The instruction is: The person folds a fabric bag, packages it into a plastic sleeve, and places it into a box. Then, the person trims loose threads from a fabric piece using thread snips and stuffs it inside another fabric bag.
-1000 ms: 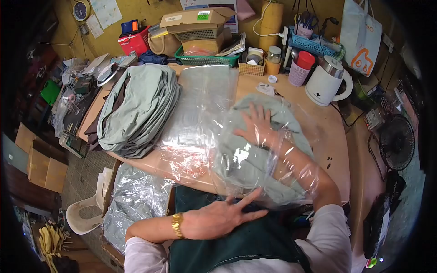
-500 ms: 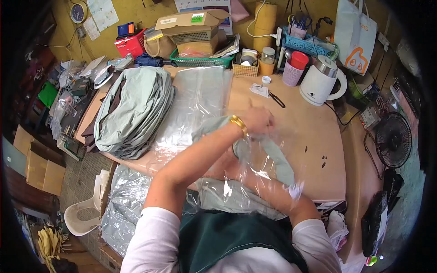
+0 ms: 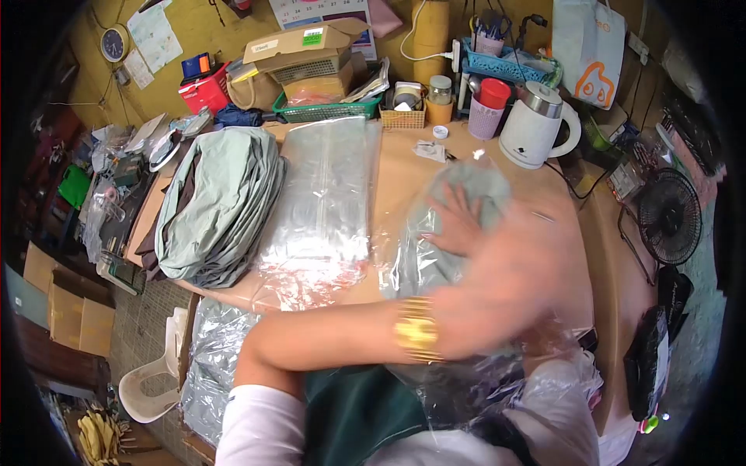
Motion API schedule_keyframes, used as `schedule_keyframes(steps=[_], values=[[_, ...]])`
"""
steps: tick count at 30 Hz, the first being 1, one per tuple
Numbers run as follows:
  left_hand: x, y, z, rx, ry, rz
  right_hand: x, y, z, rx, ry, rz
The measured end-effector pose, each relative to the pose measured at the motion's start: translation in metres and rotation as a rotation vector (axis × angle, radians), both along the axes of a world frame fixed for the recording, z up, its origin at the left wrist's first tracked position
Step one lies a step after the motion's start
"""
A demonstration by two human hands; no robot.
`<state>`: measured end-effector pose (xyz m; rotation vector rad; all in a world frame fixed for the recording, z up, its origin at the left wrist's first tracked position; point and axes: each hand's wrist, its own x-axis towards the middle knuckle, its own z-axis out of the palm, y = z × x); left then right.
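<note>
My right hand (image 3: 457, 221) lies with spread fingers on a folded grey-green cloth item (image 3: 486, 182), perhaps a garment, on the table. Clear plastic (image 3: 474, 380) surrounds the cloth and stretches back over my right forearm and sleeve. Crossing above it, my left hand (image 3: 513, 268) is smeared by motion, so its fingers do not show; a gold bracelet (image 3: 417, 330) circles that wrist. Left of my hands is a pile of flat clear plastic bags (image 3: 326, 179). Beyond that rests a thick stack of grey-green cloth items (image 3: 221, 202).
A white kettle (image 3: 532, 128), a pink cup (image 3: 488, 113) and a wicker basket (image 3: 402, 118) line the table's back. A green basket (image 3: 326, 111) holds boxes. To the right stands a black fan (image 3: 668, 216); a white chair (image 3: 155, 380) is at lower left.
My left hand has swung right and nearer my body, now blurred. My right hand has moved forward, fingers spread on the cloth. The cloth and plastic lie farther forward and right.
</note>
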<state>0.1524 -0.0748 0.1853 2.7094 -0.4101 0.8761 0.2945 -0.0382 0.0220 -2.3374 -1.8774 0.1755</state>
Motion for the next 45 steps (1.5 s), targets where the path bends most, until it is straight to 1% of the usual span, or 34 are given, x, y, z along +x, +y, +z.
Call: schedule_keyframes(steps=[1, 2, 3, 4, 6, 7, 8, 9, 10, 11, 13, 14, 15, 17, 18, 20, 21, 23, 25, 26, 27, 29, 30, 31, 32, 34, 35, 36, 37, 38, 40, 41, 43, 45], values=[[-0.034, 0.021, 0.009, -0.045, -0.018, 0.120, 0.017, -0.009, -0.003, -0.002, -0.006, -0.001], [-0.065, 0.034, 0.012, -0.110, 0.034, 0.336, 0.030, -0.019, -0.009, -0.097, 0.139, 0.066], [-0.090, 0.036, 0.015, -0.275, 0.154, 0.657, 0.028, -0.027, -0.013, -0.137, 0.214, 0.095], [-0.112, 0.040, 0.010, -0.343, 0.644, 0.883, 0.026, -0.034, -0.017, -0.180, 0.290, 0.120], [-0.140, 0.052, -0.063, -0.376, 1.071, 0.739, -0.021, -0.061, -0.027, 0.012, 0.097, 0.465], [-0.144, 0.043, -0.077, -0.570, 0.919, 0.501, -0.034, -0.063, -0.039, 0.008, 0.099, 0.463], [-0.139, 0.035, -0.103, -1.025, 1.122, 0.433, -0.046, -0.061, -0.053, 0.190, 0.019, 0.477], [-0.133, 0.030, -0.130, -0.987, 1.030, 0.360, -0.054, -0.057, -0.062, 0.370, -0.064, 0.491], [-0.126, 0.028, -0.154, -0.949, 0.933, 0.292, -0.058, -0.052, -0.053, 0.349, -0.051, 0.454], [-0.119, 0.028, -0.170, -0.954, 0.931, 0.292, -0.050, -0.043, -0.058, 0.345, -0.051, 0.457], [-0.109, 0.029, -0.201, -1.166, 0.840, 0.123, -0.018, -0.009, -0.091, 0.395, 0.110, 0.360], [-0.110, 0.030, -0.225, -1.189, 0.726, 0.059, 0.003, 0.012, -0.107, 0.422, 0.186, 0.310], [-0.113, 0.029, -0.214, -1.187, 0.727, 0.055, 0.019, 0.028, -0.118, 0.450, 0.264, 0.259], [-0.120, 0.031, -0.178, -0.611, 0.558, 0.287, 0.031, 0.036, -0.085, 0.482, 0.338, 0.204], [-0.123, 0.030, -0.172, -0.615, 0.561, 0.282, 0.027, 0.015, -0.024, 0.133, 0.248, 0.166], [-0.129, 0.030, -0.164, -0.818, 0.502, 0.247, 0.021, -0.010, 0.004, -0.217, 0.163, 0.118], [-0.127, 0.030, -0.163, -0.815, 0.504, 0.241, 0.021, -0.030, -0.004, -0.219, 0.150, 0.161], [-0.115, 0.023, -0.163, -0.551, 0.397, 0.259, 0.005, -0.054, -0.012, -0.222, 0.136, 0.200], [-0.100, 0.024, -0.197, -0.514, 0.335, 0.168, -0.019, -0.064, -0.011, 0.005, -0.025, 0.113], [-0.093, 0.022, -0.209, -0.477, 0.271, 0.086, -0.012, -0.059, -0.024, 0.002, -0.054, 0.085], [-0.089, 0.018, -0.219, -0.477, 0.273, 0.083, -0.009, -0.052, -0.035, 0.001, -0.052, 0.082], [-0.084, 0.013, -0.221, -0.535, 0.243, 0.068, -0.003, -0.032, -0.051, 0.235, -0.111, -0.281], [-0.085, 0.011, -0.219, -0.531, 0.242, 0.061, 0.003, -0.022, -0.054, 0.307, -0.073, -0.408], [-0.088, 0.009, -0.211, -0.527, 0.246, 0.075, 0.006, -0.025, -0.050, 0.311, -0.075, -0.414], [-0.091, 0.009, -0.202, -0.520, 0.249, 0.089, 0.011, -0.028, -0.044, 0.134, -0.069, -0.257], [-0.099, 0.013, -0.190, -0.570, 0.274, 0.085, 0.014, -0.037, -0.039, -0.032, -0.067, -0.101], [-0.103, 0.013, -0.188, -0.634, 0.305, 0.086, 0.004, -0.053, -0.046, 0.084, -0.053, 0.077], [-0.103, 0.012, -0.198, -0.659, 0.163, 0.090, -0.007, -0.069, -0.055, 0.196, -0.039, 0.257], [-0.099, 0.011, -0.198, -0.661, 0.159, 0.092, -0.012, -0.076, -0.054, 0.305, -0.025, 0.440], [-0.096, 0.010, -0.197, -0.726, 0.238, 0.053, -0.015, -0.072, -0.053, 0.300, -0.024, 0.441], [-0.088, -0.001, -0.192, -0.801, 0.324, 0.013, -0.025, -0.055, -0.050, 0.167, -0.167, 0.187], [-0.079, -0.008, -0.185, -0.771, 0.347, -0.039, -0.021, -0.042, -0.047, 0.166, -0.169, 0.187], [-0.073, -0.010, -0.170, -0.728, 0.369, -0.099, -0.012, -0.016, -0.041, 0.045, -0.065, -0.119], [-0.078, -0.005, -0.159, -0.697, 0.325, -0.157, -0.020, -0.017, -0.038, 0.005, -0.055, -0.191]])
